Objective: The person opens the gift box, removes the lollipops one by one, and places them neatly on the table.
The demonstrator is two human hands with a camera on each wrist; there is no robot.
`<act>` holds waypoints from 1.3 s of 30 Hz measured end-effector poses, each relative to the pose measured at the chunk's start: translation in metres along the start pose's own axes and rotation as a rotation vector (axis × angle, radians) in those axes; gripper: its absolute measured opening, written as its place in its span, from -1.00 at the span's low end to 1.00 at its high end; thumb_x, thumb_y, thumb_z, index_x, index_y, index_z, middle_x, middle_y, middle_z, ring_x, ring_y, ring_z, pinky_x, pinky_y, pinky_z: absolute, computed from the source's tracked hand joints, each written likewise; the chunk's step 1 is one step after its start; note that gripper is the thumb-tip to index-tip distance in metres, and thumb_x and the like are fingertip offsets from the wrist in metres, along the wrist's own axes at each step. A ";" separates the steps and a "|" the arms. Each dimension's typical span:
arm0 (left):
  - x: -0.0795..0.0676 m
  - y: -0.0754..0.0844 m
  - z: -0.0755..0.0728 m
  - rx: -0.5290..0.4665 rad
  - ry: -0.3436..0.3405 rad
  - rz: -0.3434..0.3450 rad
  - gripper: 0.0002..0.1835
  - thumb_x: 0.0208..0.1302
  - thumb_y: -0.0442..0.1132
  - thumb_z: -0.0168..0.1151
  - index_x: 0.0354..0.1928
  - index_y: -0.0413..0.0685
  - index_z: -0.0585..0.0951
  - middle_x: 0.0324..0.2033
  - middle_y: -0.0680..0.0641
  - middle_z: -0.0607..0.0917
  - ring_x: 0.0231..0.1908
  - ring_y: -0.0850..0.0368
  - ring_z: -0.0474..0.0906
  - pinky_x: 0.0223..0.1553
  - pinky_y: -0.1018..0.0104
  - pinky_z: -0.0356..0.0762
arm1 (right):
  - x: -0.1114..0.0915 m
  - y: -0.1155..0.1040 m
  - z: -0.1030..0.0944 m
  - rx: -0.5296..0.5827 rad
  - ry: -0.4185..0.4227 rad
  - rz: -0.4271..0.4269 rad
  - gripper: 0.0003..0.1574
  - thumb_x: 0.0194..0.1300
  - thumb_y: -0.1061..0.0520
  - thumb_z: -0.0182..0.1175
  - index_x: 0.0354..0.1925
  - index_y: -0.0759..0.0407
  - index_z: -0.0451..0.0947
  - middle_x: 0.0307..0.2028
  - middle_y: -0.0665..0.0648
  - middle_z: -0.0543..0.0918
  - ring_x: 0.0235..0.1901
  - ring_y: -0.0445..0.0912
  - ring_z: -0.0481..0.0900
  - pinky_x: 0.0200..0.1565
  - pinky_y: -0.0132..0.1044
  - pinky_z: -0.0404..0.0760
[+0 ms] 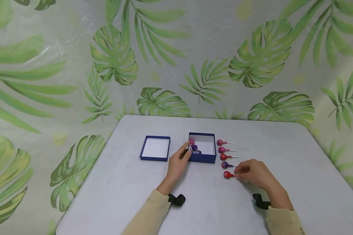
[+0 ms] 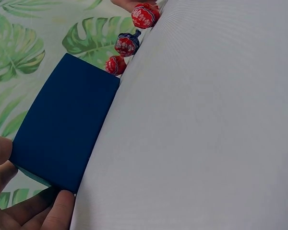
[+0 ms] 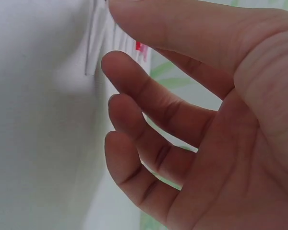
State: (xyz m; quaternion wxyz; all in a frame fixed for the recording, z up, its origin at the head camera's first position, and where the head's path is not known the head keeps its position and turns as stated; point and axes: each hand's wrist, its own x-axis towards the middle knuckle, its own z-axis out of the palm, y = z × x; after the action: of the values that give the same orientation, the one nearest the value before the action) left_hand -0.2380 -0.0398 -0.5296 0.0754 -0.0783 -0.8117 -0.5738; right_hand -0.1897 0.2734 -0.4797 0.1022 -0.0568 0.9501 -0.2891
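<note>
My left hand holds the near left corner of an open blue box with a white inside. In the left wrist view its fingertips press against the edges of the box's blue side. Several wrapped lollipops lie inside along the left, among them a pink one and a purple one. To the right, my right hand pinches the stick end of the nearest red lollipop in a column on the table. In the right wrist view its other fingers are loosely bent, near a white stick.
Above the held lollipop in the column lie a purple lollipop, a red one and two pink ones. A shallow blue-rimmed lid lies left of the box on the white table. Behind hangs a leaf-patterned cloth.
</note>
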 end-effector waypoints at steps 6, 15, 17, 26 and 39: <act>0.000 0.000 -0.003 -0.001 0.001 0.005 -0.52 0.51 0.01 0.12 0.42 0.32 0.46 0.24 -0.08 0.60 0.23 0.01 0.52 0.23 0.04 0.47 | 0.003 -0.012 -0.014 -0.011 0.026 -0.023 -0.85 0.24 0.12 0.41 -0.18 0.03 0.75 -0.30 0.00 0.66 -0.28 -0.02 0.51 -0.32 -0.20 0.52; 0.002 -0.001 -0.001 -0.010 0.005 -0.002 -0.52 0.50 0.03 0.13 0.42 0.38 0.46 0.23 -0.05 0.61 0.22 0.04 0.53 0.22 0.04 0.48 | 0.013 -0.036 -0.029 -0.023 0.100 -0.072 -0.78 0.29 0.06 0.37 -0.11 0.07 0.74 -0.25 0.01 0.68 -0.23 -0.01 0.53 -0.30 -0.21 0.55; 0.002 -0.001 -0.001 -0.012 0.006 -0.006 -0.52 0.50 0.02 0.13 0.41 0.39 0.46 0.23 -0.05 0.61 0.22 0.04 0.53 0.22 0.05 0.48 | 0.014 -0.041 -0.030 -0.015 0.112 -0.078 -0.77 0.30 0.05 0.36 -0.09 0.07 0.74 -0.24 0.01 0.68 -0.22 -0.01 0.54 -0.29 -0.21 0.56; 0.000 0.001 0.002 -0.022 0.003 -0.004 -0.52 0.51 -0.03 0.13 0.42 0.31 0.47 0.22 -0.07 0.61 0.22 0.03 0.53 0.22 0.06 0.48 | 0.022 -0.056 -0.027 0.010 0.191 -0.138 -0.77 0.29 0.08 0.36 -0.08 0.05 0.73 -0.30 0.01 0.69 -0.28 -0.01 0.53 -0.35 -0.20 0.55; -0.001 0.001 0.001 -0.011 0.004 0.002 -0.53 0.50 -0.07 0.14 0.42 0.28 0.48 0.18 -0.08 0.64 0.18 0.02 0.56 0.20 0.04 0.50 | 0.049 -0.086 -0.016 0.065 0.228 -0.148 -0.69 0.28 0.06 0.37 0.00 0.01 0.70 -0.28 0.01 0.72 -0.33 -0.06 0.59 -0.34 -0.21 0.60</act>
State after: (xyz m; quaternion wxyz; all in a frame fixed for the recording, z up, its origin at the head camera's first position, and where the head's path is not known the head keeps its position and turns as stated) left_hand -0.2368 -0.0386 -0.5288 0.0771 -0.0785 -0.8083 -0.5784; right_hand -0.2369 0.2028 -0.4267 -0.0260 -0.0900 0.9390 -0.3309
